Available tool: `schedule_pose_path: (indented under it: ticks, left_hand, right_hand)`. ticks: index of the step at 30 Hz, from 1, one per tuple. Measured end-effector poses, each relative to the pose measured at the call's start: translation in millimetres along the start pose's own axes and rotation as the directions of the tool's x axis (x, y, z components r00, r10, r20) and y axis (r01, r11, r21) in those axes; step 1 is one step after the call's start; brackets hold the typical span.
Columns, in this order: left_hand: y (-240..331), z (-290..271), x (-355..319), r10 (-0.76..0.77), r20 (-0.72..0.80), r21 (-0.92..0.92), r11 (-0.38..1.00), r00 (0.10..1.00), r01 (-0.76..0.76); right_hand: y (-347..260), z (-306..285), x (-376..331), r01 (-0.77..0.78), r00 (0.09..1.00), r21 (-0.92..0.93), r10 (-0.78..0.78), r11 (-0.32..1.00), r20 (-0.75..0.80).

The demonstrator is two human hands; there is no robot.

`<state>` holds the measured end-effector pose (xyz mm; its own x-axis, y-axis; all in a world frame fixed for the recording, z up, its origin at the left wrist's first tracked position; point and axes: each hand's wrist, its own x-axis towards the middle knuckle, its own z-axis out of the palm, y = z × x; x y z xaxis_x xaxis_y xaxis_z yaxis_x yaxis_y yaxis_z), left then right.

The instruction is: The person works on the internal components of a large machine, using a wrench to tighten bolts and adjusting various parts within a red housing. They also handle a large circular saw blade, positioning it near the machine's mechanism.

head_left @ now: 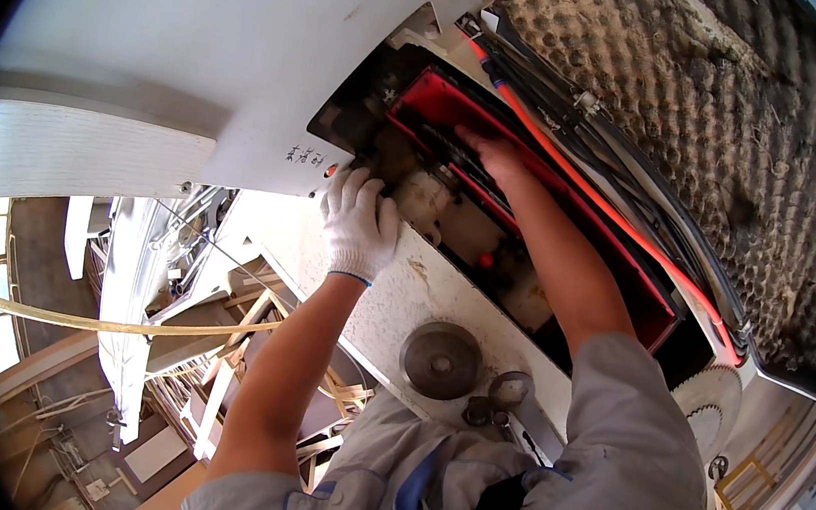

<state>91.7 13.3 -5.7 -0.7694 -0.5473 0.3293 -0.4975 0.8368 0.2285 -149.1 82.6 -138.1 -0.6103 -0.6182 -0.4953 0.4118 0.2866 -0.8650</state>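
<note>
- The white machine housing (pixel 248 66) fills the upper left; its opened cavity (pixel 491 234) runs as a long slot from upper left down to lower right, directly ahead of both hands.
- A red inner frame (pixel 574 214) lies along that same axis, bordered by an orange cable (pixel 613 218) and black hoses.
- A grey round disc (pixel 439 359) sits on the speckled panel below the opening.
- The right hand (pixel 490 154), bare, reaches deepest, fingers flat and narrow against the red frame's dark inside; whether it grips anything I cannot tell.
- The left hand (pixel 359 221), in a white glove, rests fingers-curled on the cavity's near edge, holding nothing loose.
</note>
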Motion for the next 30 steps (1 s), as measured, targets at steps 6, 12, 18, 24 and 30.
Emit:
schedule_pose_path:
  ticks: [6, 12, 18, 24, 30]
  left_hand:
    - [6, 1, 6, 0.015, -0.001, 0.005, 1.0, 1.0, -0.015]
    - [-2, 9, 1, 0.036, -0.017, -0.015, 0.999, 0.999, -0.036]
    - [-4, 2, -1, 0.034, -0.024, 0.016, 0.999, 0.999, -0.034]
    - [6, 9, 3, 0.058, -0.009, 0.002, 0.998, 0.998, -0.058]
    - [1, 3, 3, 0.035, -0.002, 0.004, 0.999, 0.999, -0.035]
  right_hand:
    - [20, -19, 20, 0.018, 0.988, 0.14, -0.039, 0.99, 0.149]
    - [14, -12, 13, 0.11, 0.994, -0.16, -0.107, 0.981, 0.022]
    - [8, 2, 5, 0.034, 0.995, -0.211, -0.052, 0.977, -0.082]
    - [23, -34, 16, 0.063, 0.968, 0.17, -0.102, 0.983, 0.231]
    - [0, -12, -3, 0.059, 0.998, -0.238, -0.058, 0.97, 0.012]
